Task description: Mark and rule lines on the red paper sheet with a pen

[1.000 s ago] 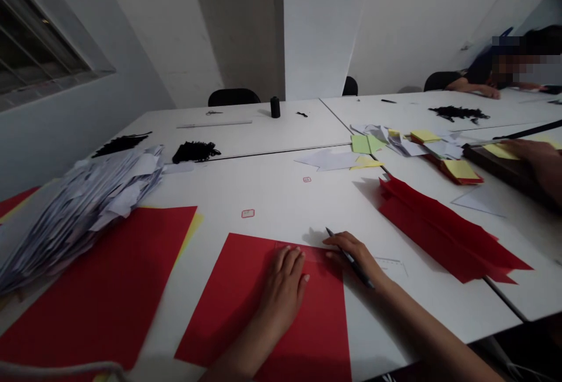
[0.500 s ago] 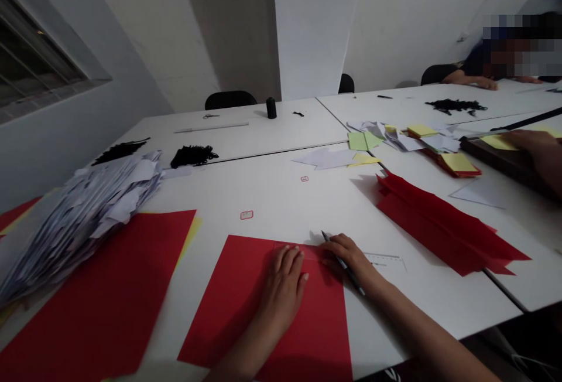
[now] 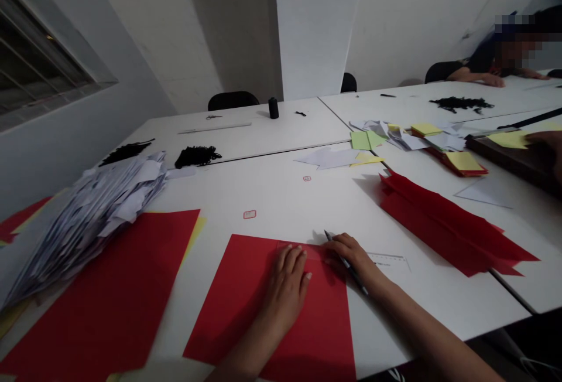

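My left hand (image 3: 287, 288) lies flat with its fingers stretched out, pressing a clear ruler (image 3: 389, 258) onto a sheet of red paper (image 3: 223, 297). The ruler runs along the sheet's far edge and sticks out past its right side. My right hand (image 3: 349, 259) is closed around a dark pen (image 3: 353, 276), and its fingers rest at the sheet's far right corner, by the ruler. The pen slants, with one end pointing away past the sheet's edge. My fingers partly cover the ruler.
On the left, more red paper (image 3: 127, 288) lies beside a fanned pile of white paper (image 3: 96, 212). Folded red paper (image 3: 448, 224) stands to the right. Further off are black yarn bundles (image 3: 197, 156), a black spool (image 3: 273, 108) and sticky notes (image 3: 463, 161). A co-worker's hand (image 3: 547, 142) is at right.
The whole view has shifted slightly, so things appear a little further right. Both my hands keep nearly the same places on the red paper and ruler.
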`<state>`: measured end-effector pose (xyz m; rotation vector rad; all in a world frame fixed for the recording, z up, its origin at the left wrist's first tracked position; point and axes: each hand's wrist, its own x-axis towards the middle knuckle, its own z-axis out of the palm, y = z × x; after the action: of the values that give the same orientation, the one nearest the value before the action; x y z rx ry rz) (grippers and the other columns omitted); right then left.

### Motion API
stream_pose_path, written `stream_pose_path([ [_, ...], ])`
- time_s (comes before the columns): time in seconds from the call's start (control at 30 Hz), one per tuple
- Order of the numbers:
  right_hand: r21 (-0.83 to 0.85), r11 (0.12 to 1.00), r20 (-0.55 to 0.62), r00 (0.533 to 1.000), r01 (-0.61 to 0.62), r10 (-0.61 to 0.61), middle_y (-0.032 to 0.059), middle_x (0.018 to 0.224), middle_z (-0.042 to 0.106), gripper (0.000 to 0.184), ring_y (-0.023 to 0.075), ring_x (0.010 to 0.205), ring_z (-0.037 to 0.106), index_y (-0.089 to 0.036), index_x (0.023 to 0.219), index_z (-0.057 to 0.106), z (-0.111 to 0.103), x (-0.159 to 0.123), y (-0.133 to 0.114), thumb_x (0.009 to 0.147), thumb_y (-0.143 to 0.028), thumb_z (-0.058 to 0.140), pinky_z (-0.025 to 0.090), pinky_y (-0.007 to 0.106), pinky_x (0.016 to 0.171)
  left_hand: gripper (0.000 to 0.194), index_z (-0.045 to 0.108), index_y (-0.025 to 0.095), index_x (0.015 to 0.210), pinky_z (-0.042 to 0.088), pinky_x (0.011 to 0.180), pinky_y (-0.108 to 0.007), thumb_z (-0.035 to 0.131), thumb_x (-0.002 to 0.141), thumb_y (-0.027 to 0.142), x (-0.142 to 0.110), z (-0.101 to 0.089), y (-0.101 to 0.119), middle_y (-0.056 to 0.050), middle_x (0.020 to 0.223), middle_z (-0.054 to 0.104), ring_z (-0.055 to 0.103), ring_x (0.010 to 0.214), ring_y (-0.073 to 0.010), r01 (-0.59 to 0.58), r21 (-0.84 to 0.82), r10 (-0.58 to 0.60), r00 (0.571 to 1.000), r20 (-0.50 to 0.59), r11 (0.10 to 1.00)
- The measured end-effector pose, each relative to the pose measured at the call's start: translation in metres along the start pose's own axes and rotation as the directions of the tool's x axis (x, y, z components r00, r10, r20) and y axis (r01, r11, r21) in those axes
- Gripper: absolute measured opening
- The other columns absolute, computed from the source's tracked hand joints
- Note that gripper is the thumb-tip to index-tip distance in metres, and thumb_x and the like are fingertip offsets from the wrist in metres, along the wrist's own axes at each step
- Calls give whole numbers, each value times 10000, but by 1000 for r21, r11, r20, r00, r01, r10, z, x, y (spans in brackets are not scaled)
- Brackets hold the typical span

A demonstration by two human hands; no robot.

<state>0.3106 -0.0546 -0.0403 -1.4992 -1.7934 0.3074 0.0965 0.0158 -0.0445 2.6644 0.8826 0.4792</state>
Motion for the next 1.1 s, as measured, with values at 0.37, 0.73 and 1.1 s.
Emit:
stream_pose_path([
  [0.37, 9, 1000, 2, 1000, 1, -1, 62, 914, 592, 215, 212, 830, 529, -237, 1158, 580, 1, -1, 2, 965, -265, 491, 422, 365, 739, 378, 476, 196, 1331, 404, 1091, -446, 416, 959, 231, 0, 0, 0, -73, 1393, 483, 352, 1359, -250, 11, 15, -12, 1000, 14, 1000],
  [0.73, 18, 1000, 2, 1000, -13, 13, 57, 892, 593, 194, 212, 821, 530, -232, 1131, 590, -1, 0, -1, 951, -245, 519, 412, 360, 738, 380, 470, 201, 1336, 410, 1079, -453, 406, 962, 227, 0, 1, 0, -80, 1395, 477, 365, 1348, -256, 8, 14, -8, 1000, 12, 1000],
  [1.1, 52, 998, 14, 1000, -28, 27, 72, 904, 608, 218, 213, 847, 547, -213, 1137, 610, 0, -1, 3, 971, -279, 484, 443, 369, 766, 387, 472, 194, 1339, 401, 1090, -463, 416, 957, 213, 0, 1, 1, -84, 1391, 481, 345, 1362, -255, 14, 8, -15, 1000, 24, 1000],
])
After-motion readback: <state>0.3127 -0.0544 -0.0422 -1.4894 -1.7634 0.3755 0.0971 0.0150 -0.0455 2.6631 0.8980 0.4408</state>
